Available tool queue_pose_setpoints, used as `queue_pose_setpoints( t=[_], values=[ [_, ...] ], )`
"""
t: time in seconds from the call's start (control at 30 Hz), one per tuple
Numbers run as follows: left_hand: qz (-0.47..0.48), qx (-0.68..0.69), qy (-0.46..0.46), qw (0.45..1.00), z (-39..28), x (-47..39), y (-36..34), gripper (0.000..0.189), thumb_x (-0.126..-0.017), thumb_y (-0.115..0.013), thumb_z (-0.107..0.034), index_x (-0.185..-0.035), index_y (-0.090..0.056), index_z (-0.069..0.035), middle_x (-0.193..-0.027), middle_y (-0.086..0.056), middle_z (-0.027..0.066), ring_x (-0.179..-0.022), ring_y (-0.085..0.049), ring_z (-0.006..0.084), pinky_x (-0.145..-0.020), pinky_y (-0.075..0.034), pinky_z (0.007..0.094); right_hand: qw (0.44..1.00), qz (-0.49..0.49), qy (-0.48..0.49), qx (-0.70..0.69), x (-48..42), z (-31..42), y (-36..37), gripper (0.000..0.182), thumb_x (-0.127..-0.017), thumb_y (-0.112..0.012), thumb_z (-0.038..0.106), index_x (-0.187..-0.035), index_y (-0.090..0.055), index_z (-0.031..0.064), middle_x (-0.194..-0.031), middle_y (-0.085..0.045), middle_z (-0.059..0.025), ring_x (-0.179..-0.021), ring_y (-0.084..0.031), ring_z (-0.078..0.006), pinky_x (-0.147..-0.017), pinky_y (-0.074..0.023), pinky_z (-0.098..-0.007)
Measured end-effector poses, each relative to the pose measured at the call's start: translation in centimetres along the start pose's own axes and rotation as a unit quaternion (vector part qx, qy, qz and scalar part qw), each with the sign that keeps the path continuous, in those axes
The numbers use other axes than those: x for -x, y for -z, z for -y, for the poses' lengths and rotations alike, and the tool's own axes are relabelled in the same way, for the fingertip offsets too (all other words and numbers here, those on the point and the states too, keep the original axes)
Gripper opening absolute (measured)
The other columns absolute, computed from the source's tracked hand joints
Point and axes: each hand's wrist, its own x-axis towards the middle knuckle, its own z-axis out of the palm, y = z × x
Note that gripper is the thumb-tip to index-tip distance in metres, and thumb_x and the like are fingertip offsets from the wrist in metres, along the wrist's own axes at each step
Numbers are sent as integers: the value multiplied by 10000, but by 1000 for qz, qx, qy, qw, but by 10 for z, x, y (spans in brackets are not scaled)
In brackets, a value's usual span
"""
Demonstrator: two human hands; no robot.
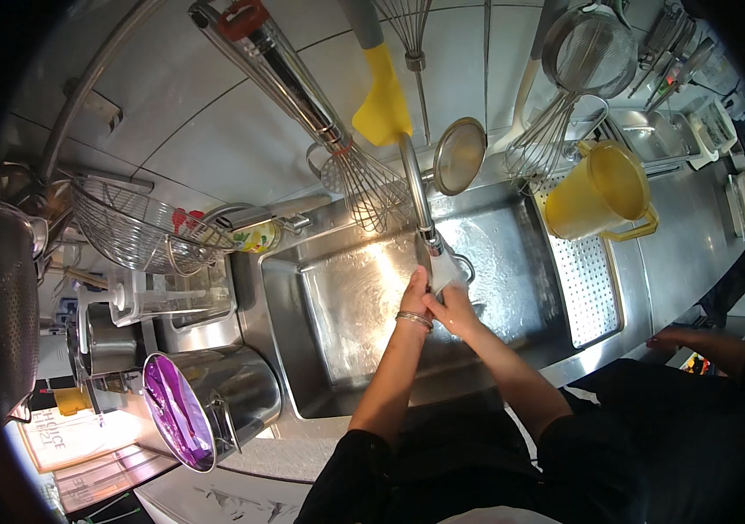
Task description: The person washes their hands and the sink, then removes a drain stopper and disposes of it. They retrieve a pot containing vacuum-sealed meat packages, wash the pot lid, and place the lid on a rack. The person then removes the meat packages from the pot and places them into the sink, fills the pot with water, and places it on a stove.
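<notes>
Water streams from a chrome faucet [417, 187] over both of my hands above a stainless steel sink [359, 314]. My left hand [415, 293] has its fingers pointing up beside the stream, with metal bangles [415, 319] at the wrist. Pressed against it from the other side is my right hand [457, 311], wet and partly behind the falling water. The two hands touch, and whether anything lies between them is hidden. Just past the stream, a small metal loop [466, 267] shows over the sink; what it belongs to is unclear.
A yellow pitcher [582, 196] stands on a perforated drainboard [585, 295] at right. Whisks [326, 131], a yellow spatula [382, 98] and strainers [460, 157] hang behind. At left are a wire basket [143, 226] and a steel pot [241, 386]. Another person's hand [667, 338] rests at far right.
</notes>
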Motion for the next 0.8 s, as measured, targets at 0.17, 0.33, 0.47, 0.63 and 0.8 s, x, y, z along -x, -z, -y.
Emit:
queue_pose_setpoints(
  t=[0.17, 0.33, 0.47, 0.63, 0.8],
  values=[
    [96, -359, -119, 921, 58, -16, 11, 293, -842, -510, -152, -1115, -459, -57, -1086, -526, 84, -992, -500, 186, -866, -395, 297, 967, -186, -47, -169, -20, -15, 24, 382, -684, -577, 125, -1009, -484, -54, -898, -548, -197, -832, -529, -235, -744, -398, -321],
    [136, -533, -164, 819, 56, 12, -11, 249, -799, -505, -37, -1043, -506, -82, -979, -559, 132, -887, -548, 230, -788, -430, 325, 946, -246, -145, -156, -1, -57, 51, 212, -670, -520, 56, -845, -529, -64, -685, -579, -126, -624, -549, -168, -575, -441, -290],
    [-120, -694, -401, 586, 7, 20, 8, 295, -677, -617, -132, -948, -540, -45, -913, -528, 175, -880, -486, 335, -803, -376, 408, 873, -269, -226, -339, 17, -101, 53, 168, -721, -511, 36, -870, -560, -23, -787, -575, -55, -686, -531, -133, -603, -422, -253],
    [-135, -218, 1, 967, -8, 6, 105, 316, -742, -545, -9, -1020, -406, -70, -815, -542, 138, -589, -543, 248, -500, -470, 332, 867, -193, -249, -387, 25, -100, 40, 237, -767, -572, 127, -920, -557, -54, -824, -610, -124, -725, -577, -198, -648, -447, -303],
    [-145, -294, -23, 944, -27, 19, 89, 279, -760, -442, 35, -1016, -386, -61, -762, -542, 152, -586, -587, 256, -471, -504, 341, 975, -195, -106, 21, -1, -98, 48, 356, -801, -563, 242, -976, -518, -64, -919, -572, -228, -853, -544, -361, -757, -421, -370]
  ],
)
